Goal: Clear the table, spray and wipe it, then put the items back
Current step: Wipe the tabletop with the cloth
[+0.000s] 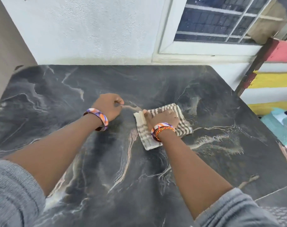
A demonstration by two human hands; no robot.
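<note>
One broad slab fills the view: the table (205,99), glossy black marble-look with pale, rust-tinged veins and a rounded far corner. On it, right of centre, lies a folded cloth (172,110) (woven, cream with grey-brown stripes, roughly square). The right hand (162,119) presses flat on the cloth, fingers straight. The left hand (109,106), just beside the cloth, is curled into a loose fist, grasping nothing visible.
</note>
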